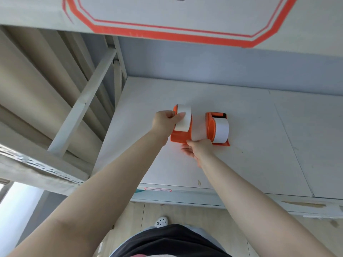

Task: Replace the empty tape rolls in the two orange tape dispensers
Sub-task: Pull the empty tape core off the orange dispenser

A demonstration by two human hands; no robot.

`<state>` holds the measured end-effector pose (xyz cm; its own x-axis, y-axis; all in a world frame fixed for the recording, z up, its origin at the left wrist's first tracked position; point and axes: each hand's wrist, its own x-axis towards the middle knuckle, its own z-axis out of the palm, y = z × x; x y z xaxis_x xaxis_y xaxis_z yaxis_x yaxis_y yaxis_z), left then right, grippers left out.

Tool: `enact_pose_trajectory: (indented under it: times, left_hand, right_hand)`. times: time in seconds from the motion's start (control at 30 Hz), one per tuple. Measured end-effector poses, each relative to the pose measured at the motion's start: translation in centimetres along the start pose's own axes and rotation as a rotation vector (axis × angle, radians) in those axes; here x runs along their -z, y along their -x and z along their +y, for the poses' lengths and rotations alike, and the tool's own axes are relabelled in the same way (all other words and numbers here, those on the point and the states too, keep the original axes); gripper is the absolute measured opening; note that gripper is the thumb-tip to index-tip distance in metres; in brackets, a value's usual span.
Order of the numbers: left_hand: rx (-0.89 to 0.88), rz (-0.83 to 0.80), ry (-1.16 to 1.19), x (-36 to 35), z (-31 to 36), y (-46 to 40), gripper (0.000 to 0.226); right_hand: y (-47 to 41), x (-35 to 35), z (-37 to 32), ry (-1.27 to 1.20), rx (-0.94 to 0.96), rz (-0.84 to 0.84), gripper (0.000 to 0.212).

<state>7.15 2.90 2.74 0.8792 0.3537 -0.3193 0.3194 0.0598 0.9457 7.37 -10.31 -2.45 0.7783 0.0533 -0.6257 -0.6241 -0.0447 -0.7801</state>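
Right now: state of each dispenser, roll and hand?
Left dispenser: standing on the shelf, white roll loaded.
Left roll: seated in the left dispenser, gripped from the top.
Right dispenser: standing on the shelf, white roll loaded.
Right roll: seated, untouched.
Left hand: gripping the left roll.
Right hand: at both dispensers' near edges; grip unclear.

I can read no text; the small red-bordered label [158, 189] on the shelf edge [178, 196] is too blurred
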Motion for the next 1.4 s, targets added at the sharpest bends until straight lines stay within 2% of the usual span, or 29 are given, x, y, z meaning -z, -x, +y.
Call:
enact_pose_trajectory:
  times: [0.2,0.33,0.4,0.5,0.57,0.67,0.73,0.83,0.93,1.03,1.13,1.23,1.3,1.4]
  left_hand:
    - [0.003,0.047,0.047,-1.0,0.9,0.1,0.023]
    - [-0.039,0.099,0.187,-0.5,4.1,-1.5,0.025]
    - [-0.028,0.087,0.174,-0.4,5.1,-2.1,0.027]
    - [0.027,0.071,0.141,-0.6,4.7,-2.1,0.023]
    - [0.057,0.055,0.132,-0.7,4.0,-1.9,0.021]
    - [0.068,0.021,0.128,-0.5,3.2,-2.0,0.023]
    - [0.068,0.003,0.121,-0.6,2.7,-1.8,0.025]
    - [0.061,-0.026,0.131,-0.5,2.0,-1.4,0.026]
    - [0.065,-0.066,0.128,-0.2,1.4,-1.0,0.033]
    - [0.063,-0.111,0.141,0.2,1.1,-0.5,0.040]
    - [0.043,-0.143,0.169,0.5,1.0,-0.1,0.027]
    - [0.026,-0.161,0.183,0.6,0.9,0.3,0.028]
    - [0.004,-0.162,0.181,0.6,0.7,0.4,0.025]
    - [-0.020,-0.133,0.157,0.7,0.6,0.4,0.006]
  right_hand:
    - [-0.5,0.7,-0.3,0.058,0.009,0.026,0.012]
    - [-0.7,1.4,1.3,0.102,-0.006,0.023,0.019]
    - [-0.7,1.3,1.3,0.084,0.028,0.030,0.022]
    - [-0.3,1.0,1.1,0.111,0.017,0.003,0.014]
    - [0.1,1.1,1.6,0.185,0.016,0.007,0.025]
    - [1.1,1.7,1.8,0.613,0.264,0.127,0.040]
    - [1.9,1.5,0.8,0.725,0.431,0.230,0.041]
    - [2.3,0.1,-1.6,0.367,0.476,0.196,0.046]
    - [2.8,-1.1,-4.2,0.053,0.264,-0.028,0.042]
    - [2.6,-1.5,-5.0,-0.076,0.117,-0.173,0.058]
    - [2.3,-1.5,-4.7,-0.202,0.094,-0.183,0.059]
    - [2.6,-1.2,-4.6,-0.282,0.108,-0.170,0.053]
    - [2.6,-1.0,-4.6,-0.327,0.119,-0.121,0.047]
    - [2.5,-0.4,-4.6,-0.402,0.112,-0.034,0.036]
